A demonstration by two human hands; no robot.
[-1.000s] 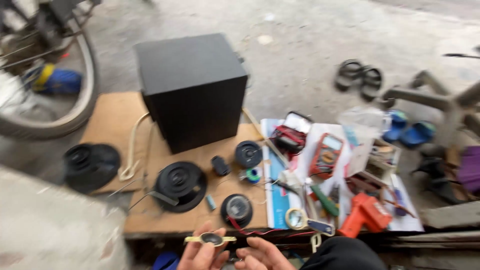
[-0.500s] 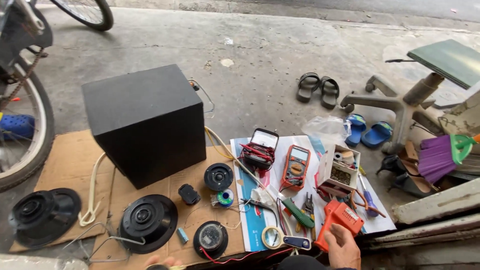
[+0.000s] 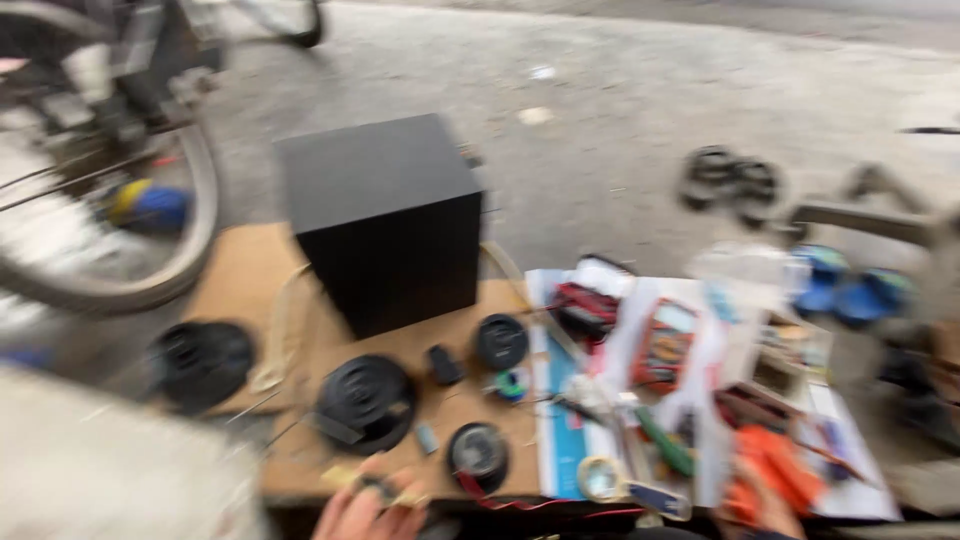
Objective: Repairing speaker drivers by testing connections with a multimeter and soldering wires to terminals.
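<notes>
The view is motion-blurred. My left hand (image 3: 362, 510) is at the bottom edge, its fingers closed on a small yellowish part with a dark ring (image 3: 368, 486). Just beyond it a large black speaker driver (image 3: 365, 400) and a smaller round speaker (image 3: 478, 452) lie on a cardboard sheet (image 3: 235, 275). My right hand (image 3: 768, 510) is at the lower right, touching the near end of an orange tool (image 3: 770, 465); its grip is too blurred to read. A black speaker box (image 3: 390, 220) stands behind.
Two meters (image 3: 665, 345) (image 3: 585, 305), a tape roll (image 3: 600, 478) and a green-handled screwdriver (image 3: 665, 445) lie on paper at the right. A bicycle wheel (image 3: 150, 290) stands at the left, another driver (image 3: 200, 362) beside it. Sandals (image 3: 730, 180) and blue slippers (image 3: 850, 285) lie on the concrete.
The view swung back left and down. My left hand has come into sight holding the small part; my right hand stays by the orange tool.
</notes>
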